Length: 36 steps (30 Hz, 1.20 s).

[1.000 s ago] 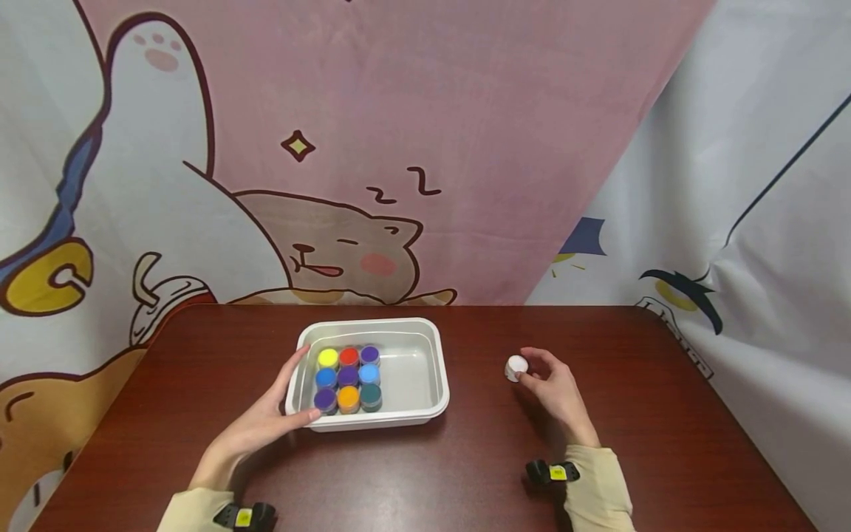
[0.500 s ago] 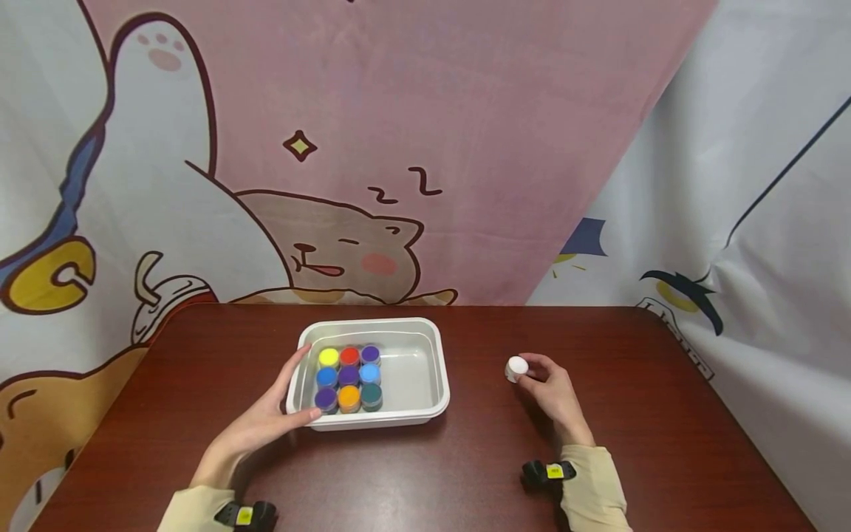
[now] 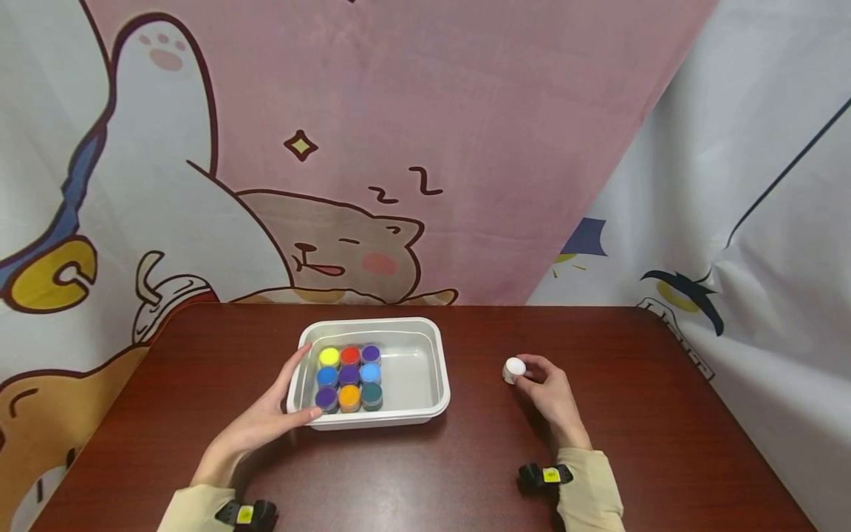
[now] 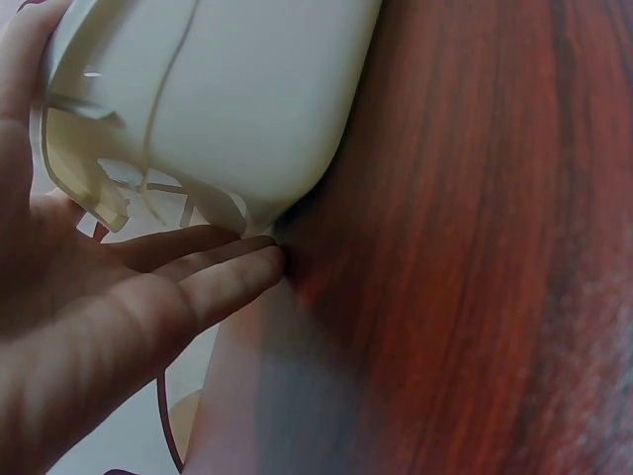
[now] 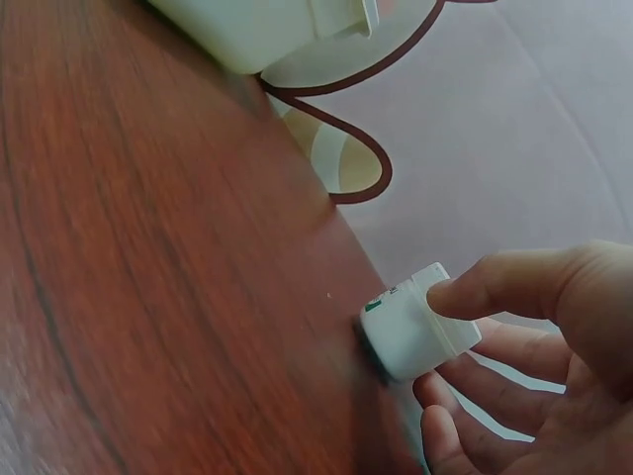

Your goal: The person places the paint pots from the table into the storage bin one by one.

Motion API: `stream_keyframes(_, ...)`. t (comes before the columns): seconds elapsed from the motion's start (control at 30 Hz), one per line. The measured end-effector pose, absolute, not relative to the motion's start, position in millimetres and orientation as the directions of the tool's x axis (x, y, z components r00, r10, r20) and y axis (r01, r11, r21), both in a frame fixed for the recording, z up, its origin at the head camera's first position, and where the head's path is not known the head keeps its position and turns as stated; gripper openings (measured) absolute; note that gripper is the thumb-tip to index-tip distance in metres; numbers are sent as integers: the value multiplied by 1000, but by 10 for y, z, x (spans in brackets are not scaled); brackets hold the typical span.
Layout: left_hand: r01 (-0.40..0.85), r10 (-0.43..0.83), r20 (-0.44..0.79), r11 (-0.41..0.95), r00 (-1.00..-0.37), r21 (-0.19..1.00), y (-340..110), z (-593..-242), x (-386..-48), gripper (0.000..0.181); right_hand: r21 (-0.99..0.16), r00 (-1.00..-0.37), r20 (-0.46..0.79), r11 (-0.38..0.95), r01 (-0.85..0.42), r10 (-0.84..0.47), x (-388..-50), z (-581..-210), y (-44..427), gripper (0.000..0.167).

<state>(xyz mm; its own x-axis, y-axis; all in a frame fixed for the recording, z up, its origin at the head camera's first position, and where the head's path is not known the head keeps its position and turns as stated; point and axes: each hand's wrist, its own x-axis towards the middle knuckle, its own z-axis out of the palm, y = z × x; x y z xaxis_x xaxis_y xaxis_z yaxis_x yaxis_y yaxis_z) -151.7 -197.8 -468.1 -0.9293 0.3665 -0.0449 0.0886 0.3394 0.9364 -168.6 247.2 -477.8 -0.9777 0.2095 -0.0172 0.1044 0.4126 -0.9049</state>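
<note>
A white plastic tray (image 3: 411, 377) sits left of centre on the table. My left hand (image 3: 253, 425) holds its left end, thumb on the front rim and fingers at the left side; in the left wrist view the fingers (image 4: 223, 287) reach to the tray's lower corner. Several small paint pots (image 3: 349, 376), with yellow, red, purple, blue, orange and dark green tops, stand in rows in the tray's left half. To the right, my right hand (image 3: 555, 395) pinches a small white capped bottle (image 5: 401, 332) with green print. Whether the bottle touches the table I cannot tell.
The dark reddish-brown wooden table (image 3: 399, 480) extends around both hands. A cartoon-printed cloth (image 3: 499, 148) hangs behind its far edge. Black cameras (image 3: 545, 475) are strapped to both wrists.
My right hand has shifted slightly left and nearer to me with the white bottle still pinched. The left hand and the tray stay in place.
</note>
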Motion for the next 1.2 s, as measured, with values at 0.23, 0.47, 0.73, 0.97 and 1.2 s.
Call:
stream_keyframes(0.23,86,361,-45,340,-932,937,-1986,-4685,-1508,98,-910,-979,-20,402,102,204,-1671,-4685,2362,38)
stream_keyframes(0.47,91,361,-39,337,-932,937,-1992,-4695,-1506,98,-932,-981,31,361,42,193,-1663,-4598,2234,38)
stream_keyframes(0.73,94,365,-35,329,-930,940,-1988,-4698,-1508,98,-937,-987,29,347,28,155,-1647,-4500,2083,38)
stream_keyframes(0.97,91,368,-36,323,-929,942,-1983,-4698,-1510,98,-940,-990,97,336,-58,100,-1632,-4391,1963,37)
stream_keyframes(1.2,92,370,-34,318,-928,943,-1978,-4693,-1511,98,-914,-985,162,385,-129,56,-1582,-4264,1836,34)
